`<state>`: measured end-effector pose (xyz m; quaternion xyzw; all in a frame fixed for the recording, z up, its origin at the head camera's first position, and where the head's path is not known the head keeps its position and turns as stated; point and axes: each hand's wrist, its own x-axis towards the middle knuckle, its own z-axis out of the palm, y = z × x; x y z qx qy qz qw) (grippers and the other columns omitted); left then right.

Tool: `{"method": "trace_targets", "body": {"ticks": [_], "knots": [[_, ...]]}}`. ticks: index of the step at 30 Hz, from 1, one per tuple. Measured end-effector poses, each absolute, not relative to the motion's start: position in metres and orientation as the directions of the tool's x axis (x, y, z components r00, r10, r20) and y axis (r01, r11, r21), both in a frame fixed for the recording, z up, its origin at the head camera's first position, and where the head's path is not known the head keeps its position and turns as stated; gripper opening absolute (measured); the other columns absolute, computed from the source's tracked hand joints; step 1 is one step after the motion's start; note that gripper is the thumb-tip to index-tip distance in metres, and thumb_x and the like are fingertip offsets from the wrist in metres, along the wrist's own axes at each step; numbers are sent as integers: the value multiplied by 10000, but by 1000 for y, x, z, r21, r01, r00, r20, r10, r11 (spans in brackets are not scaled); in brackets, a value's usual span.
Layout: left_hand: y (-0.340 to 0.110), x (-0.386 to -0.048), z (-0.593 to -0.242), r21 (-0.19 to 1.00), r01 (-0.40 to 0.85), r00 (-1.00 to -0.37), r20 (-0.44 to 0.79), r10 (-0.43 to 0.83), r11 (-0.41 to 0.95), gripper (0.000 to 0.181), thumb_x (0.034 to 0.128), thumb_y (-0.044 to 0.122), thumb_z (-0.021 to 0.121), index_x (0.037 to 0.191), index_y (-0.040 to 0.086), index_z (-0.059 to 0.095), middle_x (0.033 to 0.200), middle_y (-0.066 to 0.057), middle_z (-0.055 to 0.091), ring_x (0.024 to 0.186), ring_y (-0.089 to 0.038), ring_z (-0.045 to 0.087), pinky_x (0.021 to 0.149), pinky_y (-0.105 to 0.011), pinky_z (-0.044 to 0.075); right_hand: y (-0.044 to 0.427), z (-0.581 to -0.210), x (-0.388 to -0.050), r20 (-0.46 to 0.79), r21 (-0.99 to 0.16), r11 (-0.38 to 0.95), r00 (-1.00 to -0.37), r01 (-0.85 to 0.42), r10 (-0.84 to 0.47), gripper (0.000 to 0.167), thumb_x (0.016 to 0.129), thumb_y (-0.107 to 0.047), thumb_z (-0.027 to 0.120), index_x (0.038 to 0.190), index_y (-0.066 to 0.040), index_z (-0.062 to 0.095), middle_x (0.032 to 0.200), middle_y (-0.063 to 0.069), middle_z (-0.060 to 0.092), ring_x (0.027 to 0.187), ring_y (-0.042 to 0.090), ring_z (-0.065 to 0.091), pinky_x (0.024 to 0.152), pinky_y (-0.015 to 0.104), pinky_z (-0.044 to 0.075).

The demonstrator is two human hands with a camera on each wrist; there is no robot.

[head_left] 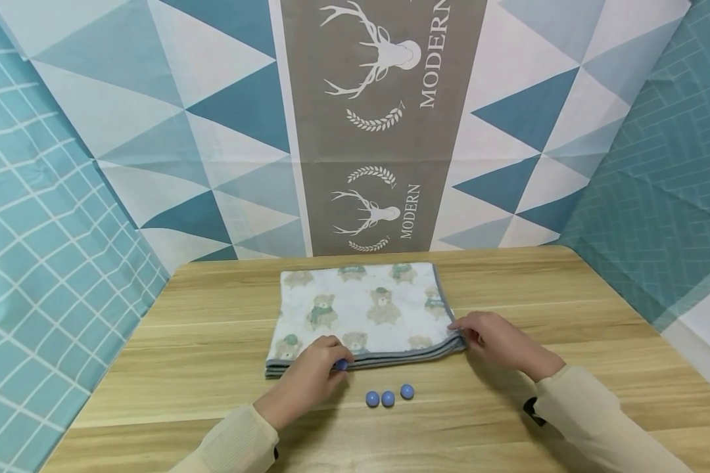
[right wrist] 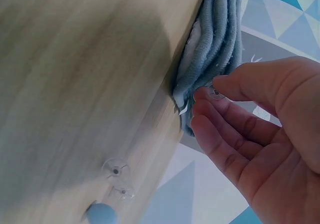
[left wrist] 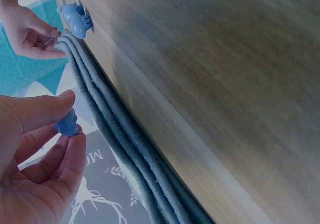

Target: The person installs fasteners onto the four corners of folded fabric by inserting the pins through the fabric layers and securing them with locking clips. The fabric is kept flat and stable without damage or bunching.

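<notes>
A folded white towel with bears (head_left: 355,309) and grey-blue edges lies on the table. At its front edge my left hand (head_left: 307,378) pinches a small blue piece (left wrist: 66,124) between thumb and fingers; the left wrist view shows this hand (left wrist: 42,169) beside the stacked edges (left wrist: 120,129). My right hand (head_left: 499,338) is at the towel's front right corner. In the right wrist view that hand (right wrist: 265,129) pinches a small clear disc (right wrist: 216,93) with a dark centre, close against the corner folds (right wrist: 205,59). Whether it also grips cloth, I cannot tell.
Several round blue pieces, one at the right (head_left: 407,391), sit on the wooden table (head_left: 213,394) in front of the towel. Two clear discs (right wrist: 116,171) and a blue piece (right wrist: 101,214) show in the right wrist view. Patterned cloth (head_left: 236,131) hangs behind the table.
</notes>
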<state>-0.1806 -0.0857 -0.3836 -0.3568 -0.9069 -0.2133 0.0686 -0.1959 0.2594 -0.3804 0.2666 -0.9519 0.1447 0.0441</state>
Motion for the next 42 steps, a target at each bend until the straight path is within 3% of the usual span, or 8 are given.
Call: {"method": "trace_targets", "body": {"ticks": [6,16,32,37,42], "knots": [[-86,-180,-384,344,676,-736,277,617,652,135,790,56,726,921,80,703,885,-2,626,843,-131,598,717,-215,528,260,-379,-197,220,-221,789,-818,-573,-532,218,803,73,612,977,-19,705,833,54,669,707,66,578,600,214,485],[-78,-185,-383,370,667,-744,278,608,647,130,833,121,697,955,76,694,901,-3,622,845,-120,593,737,-239,527,254,-373,-201,218,-328,816,-879,-476,-425,156,841,-20,637,986,-38,693,796,-33,620,682,10,517,592,198,472],[-69,-189,-388,377,665,-746,280,605,645,149,839,152,697,970,84,704,890,-1,628,821,-104,594,731,-235,524,249,-368,-196,288,-490,816,-940,-307,-180,167,875,-33,575,998,-16,686,910,92,683,742,126,601,600,230,488],[-70,-189,-388,371,668,-743,288,604,645,146,835,158,700,960,82,702,890,-3,631,822,-108,599,736,-242,527,253,-368,-193,259,-467,839,-950,-280,-174,144,866,-20,570,931,-38,698,796,28,650,668,91,529,560,225,436],[-68,-188,-387,371,667,-743,278,608,646,149,841,162,693,962,76,703,885,-8,637,812,-108,607,732,-243,529,257,-374,-193,209,-361,883,-949,-300,-237,99,840,-17,613,862,-55,702,739,-5,599,624,72,470,547,219,415]]}}
